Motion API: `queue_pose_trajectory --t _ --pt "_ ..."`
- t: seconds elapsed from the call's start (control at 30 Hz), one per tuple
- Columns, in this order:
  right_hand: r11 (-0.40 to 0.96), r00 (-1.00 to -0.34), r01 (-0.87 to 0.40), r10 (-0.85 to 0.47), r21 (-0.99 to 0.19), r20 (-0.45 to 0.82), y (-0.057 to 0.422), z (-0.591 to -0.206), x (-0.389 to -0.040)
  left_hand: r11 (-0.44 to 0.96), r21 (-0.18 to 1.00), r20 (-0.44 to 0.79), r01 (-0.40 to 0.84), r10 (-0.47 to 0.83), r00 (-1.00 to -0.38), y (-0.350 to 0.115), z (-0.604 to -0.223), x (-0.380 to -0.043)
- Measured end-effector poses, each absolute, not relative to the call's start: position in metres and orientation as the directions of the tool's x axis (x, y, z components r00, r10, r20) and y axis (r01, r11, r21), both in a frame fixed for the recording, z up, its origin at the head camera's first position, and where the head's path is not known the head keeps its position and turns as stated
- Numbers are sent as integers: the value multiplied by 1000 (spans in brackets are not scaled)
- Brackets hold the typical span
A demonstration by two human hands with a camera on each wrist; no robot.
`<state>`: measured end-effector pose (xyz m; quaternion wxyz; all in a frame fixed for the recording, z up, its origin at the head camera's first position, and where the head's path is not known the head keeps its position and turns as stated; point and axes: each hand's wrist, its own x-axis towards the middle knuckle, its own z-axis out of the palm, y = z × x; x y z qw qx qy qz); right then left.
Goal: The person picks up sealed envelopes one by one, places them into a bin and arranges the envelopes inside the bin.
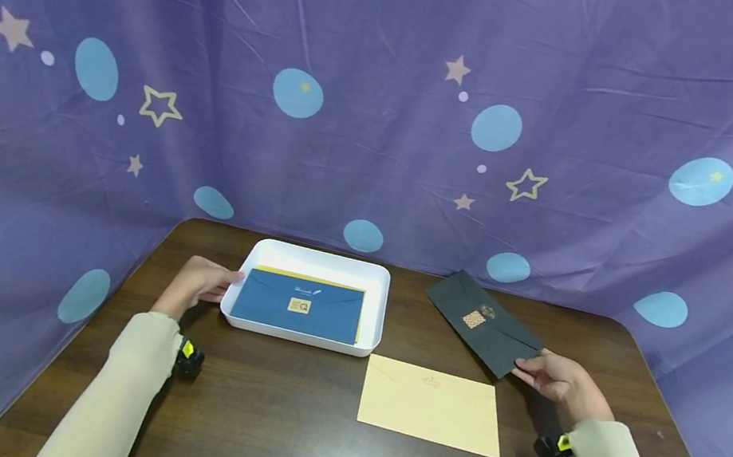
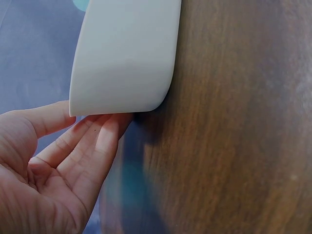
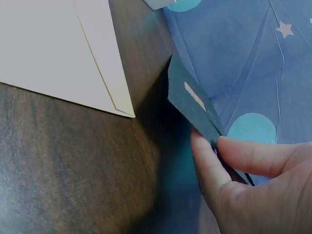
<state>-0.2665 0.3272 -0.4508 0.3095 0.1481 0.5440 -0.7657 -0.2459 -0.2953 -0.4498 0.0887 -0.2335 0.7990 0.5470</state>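
Observation:
My left hand (image 1: 198, 285) holds the left side of a white tray (image 1: 379, 295), thumb at the rim and fingers against the outer wall, as the left wrist view shows. Inside the tray lies a blue envelope (image 1: 330, 313) with a small sticker, on top of a yellow one (image 1: 361, 317) that is mostly covered. Between thumb and fingers, my right hand (image 1: 559, 382) pinches one corner of a dark green envelope (image 1: 502, 332). That envelope is tilted, and the right wrist view shows its near end raised off the table. A cream envelope (image 1: 431, 409) lies flat, left of the right hand.
The brown wooden table (image 1: 275, 424) has rounded far corners. Behind it and along its left side hangs a purple curtain (image 1: 387, 103) with stars and blue ovals. The cream envelope's upper left corner lies close to the tray's near right corner.

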Motion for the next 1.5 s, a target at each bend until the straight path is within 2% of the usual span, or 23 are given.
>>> queue_pose_trajectory --t 0.27,0.6,1.13,1.5 --pt "-186 -742 653 -352 -734 -571 329 -454 -263 294 839 -387 -458 -268 -882 -294 -449 -244" --pt "-69 -713 652 -392 -755 -581 333 -459 -261 291 832 -399 -472 -278 -874 -295 -449 -244" --pt "-111 -772 592 -361 -798 -523 332 -455 -263 293 834 -398 -468 -270 -877 -296 -448 -244" --pt "-147 -768 591 -404 -793 -497 325 -442 -272 297 828 -404 -475 -272 -873 -296 -448 -246"
